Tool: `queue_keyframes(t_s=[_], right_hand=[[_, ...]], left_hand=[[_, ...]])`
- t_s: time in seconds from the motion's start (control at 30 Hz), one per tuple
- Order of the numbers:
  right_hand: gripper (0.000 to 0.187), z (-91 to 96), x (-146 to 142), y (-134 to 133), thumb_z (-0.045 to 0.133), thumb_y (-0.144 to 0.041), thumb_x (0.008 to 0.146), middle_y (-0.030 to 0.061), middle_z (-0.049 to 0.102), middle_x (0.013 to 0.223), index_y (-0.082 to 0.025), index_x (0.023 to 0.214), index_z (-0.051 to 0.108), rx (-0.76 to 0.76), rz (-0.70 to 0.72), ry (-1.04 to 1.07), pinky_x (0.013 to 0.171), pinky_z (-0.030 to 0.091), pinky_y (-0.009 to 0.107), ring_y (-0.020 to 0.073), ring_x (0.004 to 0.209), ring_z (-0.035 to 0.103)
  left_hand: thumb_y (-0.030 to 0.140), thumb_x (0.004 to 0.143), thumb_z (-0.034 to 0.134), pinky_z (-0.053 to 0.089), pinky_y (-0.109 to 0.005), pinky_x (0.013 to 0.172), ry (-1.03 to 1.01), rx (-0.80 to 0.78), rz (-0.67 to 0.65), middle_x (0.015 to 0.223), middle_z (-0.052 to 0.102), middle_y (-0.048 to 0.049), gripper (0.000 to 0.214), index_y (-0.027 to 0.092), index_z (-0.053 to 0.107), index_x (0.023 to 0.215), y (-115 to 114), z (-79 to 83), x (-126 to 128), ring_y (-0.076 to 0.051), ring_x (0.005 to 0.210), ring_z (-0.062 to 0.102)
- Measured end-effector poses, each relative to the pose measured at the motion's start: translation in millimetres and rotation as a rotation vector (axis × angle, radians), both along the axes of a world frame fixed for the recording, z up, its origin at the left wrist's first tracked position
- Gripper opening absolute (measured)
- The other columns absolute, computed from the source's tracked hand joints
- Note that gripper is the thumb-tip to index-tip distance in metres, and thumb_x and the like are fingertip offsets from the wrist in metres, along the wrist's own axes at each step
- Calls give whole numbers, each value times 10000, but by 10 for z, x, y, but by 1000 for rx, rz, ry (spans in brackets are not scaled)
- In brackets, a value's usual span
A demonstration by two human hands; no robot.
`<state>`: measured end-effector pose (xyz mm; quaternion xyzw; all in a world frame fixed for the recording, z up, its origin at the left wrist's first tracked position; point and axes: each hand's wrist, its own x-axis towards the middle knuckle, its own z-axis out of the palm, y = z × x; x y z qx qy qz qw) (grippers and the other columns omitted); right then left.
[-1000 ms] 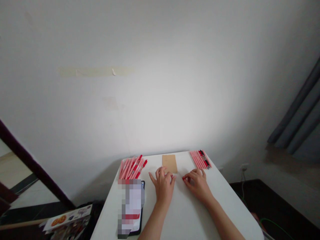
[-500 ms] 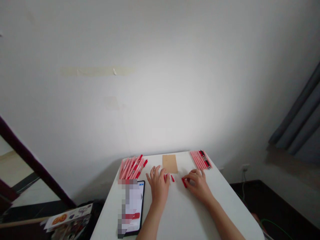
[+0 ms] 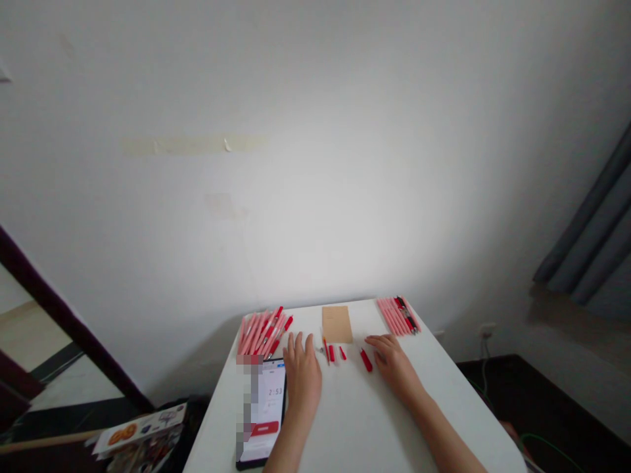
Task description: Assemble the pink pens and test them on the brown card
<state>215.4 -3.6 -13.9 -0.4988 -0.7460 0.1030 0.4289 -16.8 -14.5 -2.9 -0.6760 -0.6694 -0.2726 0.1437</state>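
Note:
My left hand rests palm down beside the phone, fingers stretched out with nothing in them. To its right lie pen parts: a thin red-tipped refill, a short red piece and a small red cone-shaped tip. A longer red pen barrel section lies on the table just left of my right hand. That hand is open and apart from the piece, its fingers extended to the left, its thumb partly tucked below them.
Pink and red pens lie heaped at the table's back left. More pens, pink and black, form a row at back right. A brown paper card lies between. The phone sits at left on the white table, against the wall.
My right hand has let go of the red barrel section and moved slightly right. My left hand has drawn back leftward toward the phone, uncovering the refill and short red piece.

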Motion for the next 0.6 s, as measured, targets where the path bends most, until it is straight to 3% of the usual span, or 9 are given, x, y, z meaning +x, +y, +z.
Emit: queue_keyframes(t_s=[0.23,0.6], right_hand=[[382,13,-5,-17,422,-133,821,47,697,1032,-243,1095,665,-45,-13,-41,905,482,344,212,987,592],[344,-29,-3,17,442,-149,836,56,687,1089,-216,1070,684,-60,-3,-29,935,462,353,211,1018,586]], left_hand=[[91,857,316,427,-415,1042,56,15,-50,1332,545,-125,452,149,536,1247,-26,-212,12,-230,1282,460],[121,876,341,424,-427,1034,92,-43,-50,1312,567,-119,399,146,576,1198,-19,-231,3,-241,1240,501]])
